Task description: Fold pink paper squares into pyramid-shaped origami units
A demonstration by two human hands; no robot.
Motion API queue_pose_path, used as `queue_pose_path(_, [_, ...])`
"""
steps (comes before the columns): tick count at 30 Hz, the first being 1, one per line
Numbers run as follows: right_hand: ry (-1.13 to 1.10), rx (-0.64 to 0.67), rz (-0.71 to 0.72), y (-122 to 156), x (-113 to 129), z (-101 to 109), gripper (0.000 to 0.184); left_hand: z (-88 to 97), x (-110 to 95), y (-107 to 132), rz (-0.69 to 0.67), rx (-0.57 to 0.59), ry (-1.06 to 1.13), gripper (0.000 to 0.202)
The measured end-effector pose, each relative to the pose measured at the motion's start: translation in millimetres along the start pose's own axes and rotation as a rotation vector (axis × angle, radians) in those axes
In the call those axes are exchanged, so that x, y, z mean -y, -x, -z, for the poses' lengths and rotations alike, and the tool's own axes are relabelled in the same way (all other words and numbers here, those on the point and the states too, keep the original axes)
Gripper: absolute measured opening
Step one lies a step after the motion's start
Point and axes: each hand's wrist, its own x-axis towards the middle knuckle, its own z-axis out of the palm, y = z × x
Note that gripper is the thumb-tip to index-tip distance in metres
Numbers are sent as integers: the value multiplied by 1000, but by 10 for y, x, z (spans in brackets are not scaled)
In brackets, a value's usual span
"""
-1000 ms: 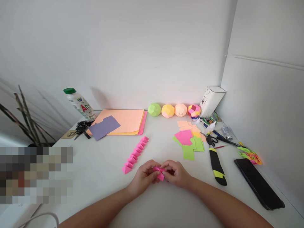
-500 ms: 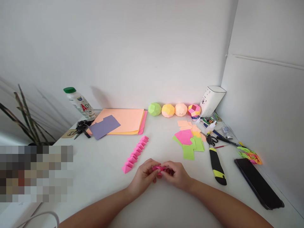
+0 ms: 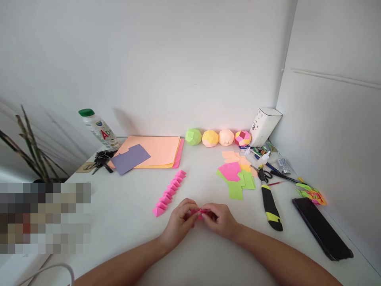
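We see a bare left forearm [image 3: 127,265] and a bare right forearm [image 3: 274,256], each rounded and narrowing towards an uncovered wrist [image 3: 165,240], with a bare left hand [image 3: 180,221] and a bare right hand [image 3: 222,221].

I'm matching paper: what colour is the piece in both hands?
The piece is bright pink, as the head view shows.

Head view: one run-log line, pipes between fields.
left hand: pinches pink paper | right hand: pinches same paper | folded pink pieces: row beyond left hand | loose paper pieces: beyond right hand
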Motion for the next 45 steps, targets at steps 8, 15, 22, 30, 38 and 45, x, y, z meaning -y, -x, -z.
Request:
queue_pose_path(8, [-25, -8, -15, 45, -55, -5, 13, 24, -26, -2, -84, 47, -77, 16])
queue_pose_path(15, [-52, -1, -28, 25, -22, 24, 9, 39, -91, -11, -78, 48, -24, 15])
queue_pose_path(22, [-19, -20, 89, -10, 10, 46, 9, 44, -75, -13, -77, 71, -17, 16])
queue_pose_path(30, [-26, -2, 113, -2, -10, 52, 7, 42, -108, -17, -110, 91, -58, 19])
queue_pose_path(38, [-72, -50, 60, 6, 5, 33, 8, 42, -41, 19, -102, 62, -45, 19])
queue_pose_path(45, [-157, -42, -8, -19, -44, 35, 12, 47, -4, -1, -46, 63, 89, 18])
